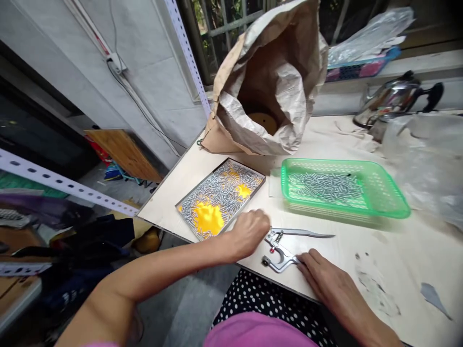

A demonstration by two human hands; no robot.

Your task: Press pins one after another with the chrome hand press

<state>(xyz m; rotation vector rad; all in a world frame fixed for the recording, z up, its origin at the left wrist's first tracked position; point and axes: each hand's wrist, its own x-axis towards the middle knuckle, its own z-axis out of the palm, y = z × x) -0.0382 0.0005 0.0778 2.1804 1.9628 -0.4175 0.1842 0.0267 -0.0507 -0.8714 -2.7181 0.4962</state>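
Note:
A pair of snap-fastener pliers (pixel 287 254) lies on the table, with a C-shaped jaw, a spring and a small red part. My right hand (pixel 323 274) is closed around the end of its lower handle. My left hand (pixel 251 232) is in a fist just left of the pliers' top end; whatever its fingers hold is hidden. Beside that fist is a shallow tray (pixel 208 218) with a yellow bottom, spread with small silver metal pins. To the right, a green plastic basket (pixel 383 197) contains a pile of similar pins.
A big open paper sack (pixel 226 132) stands behind the tray. A shiny kettle (pixel 388 99) and clear plastic bags (pixel 428 168) occupy the back right. A grey scrap (pixel 434 299) lies at the right. The table's edge (pixel 164 229) runs along the left and front.

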